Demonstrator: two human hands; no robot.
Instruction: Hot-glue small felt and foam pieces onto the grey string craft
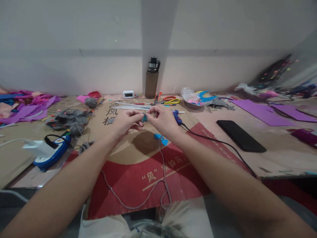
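Head view: hands [128, 123] [162, 119] pinched closed on teal piece [145, 118]; glue gun [177, 118] partly hidden, bottle [152, 81] beyond.

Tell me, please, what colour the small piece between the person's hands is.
The small piece is blue-green; it shows in the head view, the only one.

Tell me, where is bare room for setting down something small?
Bare tabletop lies between the black phone and magenta item; bare red cardboard, between the grey cord and right forearm. Crowded: back left, with purple scraps and grey yarn, and before the bottle, with scissors.
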